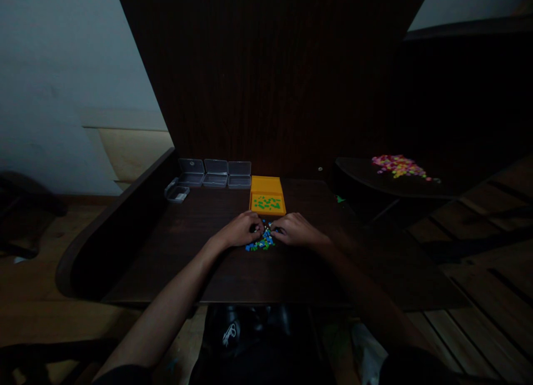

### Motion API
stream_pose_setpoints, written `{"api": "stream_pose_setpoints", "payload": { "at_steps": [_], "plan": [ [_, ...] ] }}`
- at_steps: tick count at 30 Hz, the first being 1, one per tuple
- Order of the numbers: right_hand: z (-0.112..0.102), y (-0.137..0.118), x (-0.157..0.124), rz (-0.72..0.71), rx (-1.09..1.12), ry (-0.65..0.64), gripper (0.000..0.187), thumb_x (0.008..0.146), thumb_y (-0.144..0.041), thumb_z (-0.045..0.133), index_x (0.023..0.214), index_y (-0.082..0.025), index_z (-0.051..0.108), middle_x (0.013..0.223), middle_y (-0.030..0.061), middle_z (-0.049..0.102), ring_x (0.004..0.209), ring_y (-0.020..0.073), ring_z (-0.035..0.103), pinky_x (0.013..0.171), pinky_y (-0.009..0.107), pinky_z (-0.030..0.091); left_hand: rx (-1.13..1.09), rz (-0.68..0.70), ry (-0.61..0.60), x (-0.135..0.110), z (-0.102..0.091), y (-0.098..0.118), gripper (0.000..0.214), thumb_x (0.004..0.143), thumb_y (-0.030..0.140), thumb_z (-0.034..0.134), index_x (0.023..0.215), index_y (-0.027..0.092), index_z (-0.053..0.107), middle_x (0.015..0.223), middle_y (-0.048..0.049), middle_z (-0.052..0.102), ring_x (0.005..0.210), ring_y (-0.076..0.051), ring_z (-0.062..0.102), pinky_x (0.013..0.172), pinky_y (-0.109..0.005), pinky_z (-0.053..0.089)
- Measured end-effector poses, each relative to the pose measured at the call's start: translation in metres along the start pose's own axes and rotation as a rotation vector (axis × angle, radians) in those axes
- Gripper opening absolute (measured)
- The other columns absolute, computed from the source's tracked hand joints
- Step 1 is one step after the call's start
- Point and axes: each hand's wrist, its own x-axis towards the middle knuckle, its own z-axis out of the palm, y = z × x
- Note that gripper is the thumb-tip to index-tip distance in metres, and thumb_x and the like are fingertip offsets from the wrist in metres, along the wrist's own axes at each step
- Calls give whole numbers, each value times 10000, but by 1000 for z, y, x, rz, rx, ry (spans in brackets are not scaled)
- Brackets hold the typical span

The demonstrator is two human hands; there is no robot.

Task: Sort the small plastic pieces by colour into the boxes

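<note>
A small loose pile of tiny blue, green and white pieces [263, 244] lies on the dark wooden table between my two hands. My left hand [240, 230] rests at the pile's left side, its fingers curled in toward the thumb. From the right, my right hand [297, 230] reaches in with thumb and fingers drawn together at the pieces. What either hand pinches is too small and dark to make out. Just beyond my hands stands a yellow box [266, 183] with its lid raised. Scattered green pieces [267, 202] lie inside it.
Clear plastic cases [215, 173] with raised lids line the table's back left, and another clear case [179, 194] sits in front of them. A heap of pink, yellow and purple pieces [400, 166] lies on a dark surface at right. A raised wooden side [120, 218] bounds the left.
</note>
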Motion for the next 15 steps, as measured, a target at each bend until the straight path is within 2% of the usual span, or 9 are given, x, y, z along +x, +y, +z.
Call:
{"api": "stream_pose_setpoints", "payload": {
  "at_steps": [8, 15],
  "plan": [
    [-9, -4, -3, 25, 33, -19, 232, 855, -319, 560, 979, -209, 723, 803, 42, 725, 707, 157, 619, 607, 253, 312, -21, -2, 1, -1, 0, -1, 131, 792, 128, 566, 800, 179, 687, 827, -32, 673, 832, -165, 605, 832, -268, 447],
    [-2, -2, 1, 12, 24, -31, 251, 908, -322, 511, 939, -210, 733, 905, 65, 745, 768, 166, 648, 635, 248, 334, -25, -15, -3, -1, -2, 2, 121, 794, 136, 574, 796, 174, 689, 824, -33, 675, 835, -168, 604, 826, -275, 450]
  ]
}}
